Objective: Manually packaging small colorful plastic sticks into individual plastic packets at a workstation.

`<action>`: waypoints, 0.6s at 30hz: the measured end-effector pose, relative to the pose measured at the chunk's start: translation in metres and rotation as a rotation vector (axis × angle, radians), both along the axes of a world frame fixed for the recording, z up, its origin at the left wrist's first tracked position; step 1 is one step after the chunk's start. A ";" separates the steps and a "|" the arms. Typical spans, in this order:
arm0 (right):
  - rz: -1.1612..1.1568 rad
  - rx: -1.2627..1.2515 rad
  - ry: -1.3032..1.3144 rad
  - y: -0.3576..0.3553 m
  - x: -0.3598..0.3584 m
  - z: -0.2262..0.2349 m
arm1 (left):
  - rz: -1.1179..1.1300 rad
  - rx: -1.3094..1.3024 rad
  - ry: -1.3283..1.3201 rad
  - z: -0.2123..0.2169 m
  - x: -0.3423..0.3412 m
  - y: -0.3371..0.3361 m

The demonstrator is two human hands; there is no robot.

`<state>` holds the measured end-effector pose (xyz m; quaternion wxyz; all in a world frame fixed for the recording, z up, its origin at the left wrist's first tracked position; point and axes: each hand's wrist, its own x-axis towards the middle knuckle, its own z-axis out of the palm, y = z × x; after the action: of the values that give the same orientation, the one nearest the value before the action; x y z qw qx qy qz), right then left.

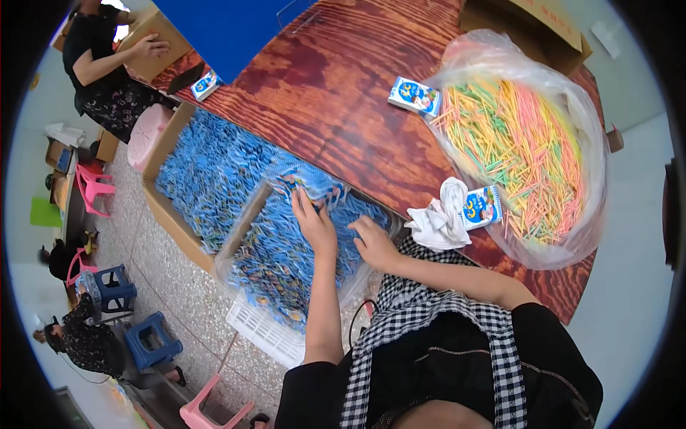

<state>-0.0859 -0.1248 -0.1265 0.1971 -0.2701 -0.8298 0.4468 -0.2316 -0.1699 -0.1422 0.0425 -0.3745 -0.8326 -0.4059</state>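
Note:
Small blue patterned packets fill a clear plastic tub in front of me. My left hand lies over them, its fingers stretched forward onto a raised bunch of packets at the tub's far side, thumb apart. My right hand reaches into the tub's right side by the table edge, fingers spread and slightly bent against the packets. I see nothing gripped in either hand. Beyond the tub, at the left, a cardboard box holds more of the same blue packets.
A clear plastic bag of coloured sticks lies on the wood-grain table, with small white-and-blue boxes and a white cloth nearby. A white crate is below the tub. A person holds a carton at far left; stools stand behind.

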 end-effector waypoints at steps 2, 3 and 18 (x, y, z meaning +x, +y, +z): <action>0.054 0.008 -0.016 0.000 0.000 -0.002 | 0.058 0.081 -0.152 -0.008 -0.005 0.001; 0.051 0.004 -0.012 -0.001 0.000 -0.001 | 0.055 0.077 -0.149 -0.010 -0.006 -0.001; 0.318 0.200 -0.141 -0.009 0.013 -0.011 | -0.012 -0.024 -0.346 -0.003 -0.043 0.000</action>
<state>-0.0730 -0.1339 -0.1374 0.0913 -0.1452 -0.9140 0.3676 -0.2746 -0.1697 -0.1450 -0.1081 -0.3045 -0.8300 -0.4547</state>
